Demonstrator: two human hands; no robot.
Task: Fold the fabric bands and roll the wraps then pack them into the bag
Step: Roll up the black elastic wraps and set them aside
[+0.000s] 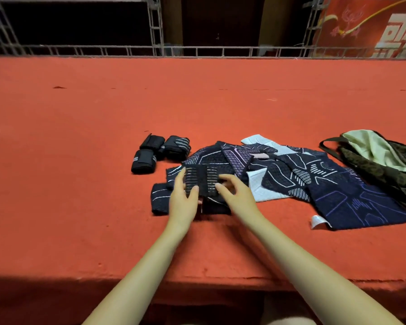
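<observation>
Both my hands hold a dark folded fabric band (pixel 203 181) with pale stripes, raised a little above the red surface. My left hand (pixel 183 198) grips its left edge, thumb in front. My right hand (pixel 236 193) pinches its right side. Under them lies another folded dark band (pixel 161 199). More dark patterned bands (pixel 298 174) lie loosely spread to the right, one with purple lines (pixel 356 202). Three rolled black wraps (pixel 159 152) with grey stripes sit together to the left behind. An open dark bag (pixel 384 158) with a pale lining lies at the far right.
Everything rests on a wide red cloth-covered table (pixel 103 137), whose front edge is just below my forearms. A metal truss rail (pixel 197 51) runs along the far edge. A red banner (pixel 373 26) hangs at the back right.
</observation>
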